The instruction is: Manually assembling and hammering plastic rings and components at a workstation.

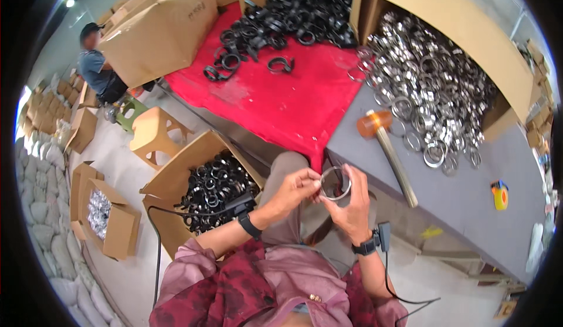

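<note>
A shiny metal ring (335, 183) is held between both hands over my lap, in front of the table edge. My left hand (296, 189) pinches its left side with the fingertips. My right hand (352, 204) grips its right side and underside. Both wrists wear black bands with cables. A heap of silver metal rings (428, 86) lies on the grey table (469, 192) to the right. A heap of black rings (293, 10) lies on the red cloth (293, 104) ahead.
A mallet with an orange head (387, 145) lies on the grey table. A yellow tape roll (499, 195) sits further right. An open carton of black rings (214, 192) stands at my left knee. A wooden stool (155, 136), more cartons and a seated person (97, 69) are at far left.
</note>
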Action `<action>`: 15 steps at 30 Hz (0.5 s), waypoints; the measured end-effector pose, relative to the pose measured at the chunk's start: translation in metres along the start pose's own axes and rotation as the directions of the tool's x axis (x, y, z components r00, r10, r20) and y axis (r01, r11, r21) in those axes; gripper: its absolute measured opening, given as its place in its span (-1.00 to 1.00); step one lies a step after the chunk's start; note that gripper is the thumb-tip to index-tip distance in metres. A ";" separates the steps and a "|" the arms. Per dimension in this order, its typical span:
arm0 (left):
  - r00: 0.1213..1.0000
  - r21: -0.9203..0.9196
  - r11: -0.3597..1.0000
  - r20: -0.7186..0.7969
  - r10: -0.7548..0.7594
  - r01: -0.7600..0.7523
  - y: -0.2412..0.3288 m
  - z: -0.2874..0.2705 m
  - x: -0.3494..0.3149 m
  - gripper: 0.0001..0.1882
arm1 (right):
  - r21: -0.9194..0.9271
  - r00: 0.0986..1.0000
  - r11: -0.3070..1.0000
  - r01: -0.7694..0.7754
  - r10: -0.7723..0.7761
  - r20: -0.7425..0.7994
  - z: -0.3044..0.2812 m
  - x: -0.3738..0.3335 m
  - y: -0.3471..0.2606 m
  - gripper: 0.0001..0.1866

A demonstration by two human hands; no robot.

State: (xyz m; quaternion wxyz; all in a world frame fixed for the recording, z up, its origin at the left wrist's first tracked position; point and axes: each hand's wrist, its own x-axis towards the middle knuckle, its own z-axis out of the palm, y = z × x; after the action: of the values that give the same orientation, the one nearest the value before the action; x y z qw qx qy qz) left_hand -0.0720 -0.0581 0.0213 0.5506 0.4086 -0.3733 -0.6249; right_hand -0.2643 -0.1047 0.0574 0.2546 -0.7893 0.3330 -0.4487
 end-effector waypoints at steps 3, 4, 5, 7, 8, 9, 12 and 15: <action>1.000 0.134 0.991 0.008 -0.010 0.009 0.013 -0.028 0.024 -0.73 | -0.077 1.000 0.997 -0.011 0.012 0.008 -0.007 0.009 0.009 -0.09; 0.971 0.378 0.908 -0.079 0.228 -0.182 0.022 -0.044 0.042 -0.72 | -0.083 0.999 0.996 -0.043 0.042 -0.003 -0.009 0.011 0.013 -0.08; 0.881 0.606 0.731 -0.101 0.462 -0.314 0.034 -0.059 0.061 -0.71 | -0.079 1.000 0.996 -0.030 0.030 -0.003 -0.011 0.012 0.015 -0.08; 0.638 0.936 0.250 -0.036 0.769 -0.248 0.073 -0.093 0.104 -0.64 | -0.022 0.990 0.990 -0.141 0.140 -0.025 -0.013 0.013 0.022 -0.06; 0.563 0.978 0.111 0.010 0.827 -0.180 0.088 -0.114 0.130 -0.58 | -0.029 0.988 0.988 -0.151 0.150 -0.032 -0.012 0.011 0.029 -0.05; 0.487 0.995 -0.023 0.068 0.871 -0.098 0.097 -0.135 0.156 -0.53 | -0.028 0.989 0.989 -0.143 0.142 -0.034 -0.011 0.010 0.032 -0.05; 0.677 0.981 0.171 -0.187 0.712 0.090 0.115 -0.176 0.207 -0.45 | -0.029 0.986 0.986 -0.164 0.164 -0.010 -0.008 0.007 0.035 -0.05; 0.778 0.989 0.099 -0.149 0.610 0.112 0.121 -0.148 0.236 -0.39 | -0.025 0.977 0.976 -0.215 0.214 -0.017 -0.007 -0.001 0.044 -0.05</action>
State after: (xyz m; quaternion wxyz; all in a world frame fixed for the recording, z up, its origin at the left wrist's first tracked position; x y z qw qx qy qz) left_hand 0.0966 -0.3085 0.0509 0.3316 0.7431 -0.5807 0.0261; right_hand -0.2836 -0.1338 0.0292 0.2886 -0.7488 0.4239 -0.4198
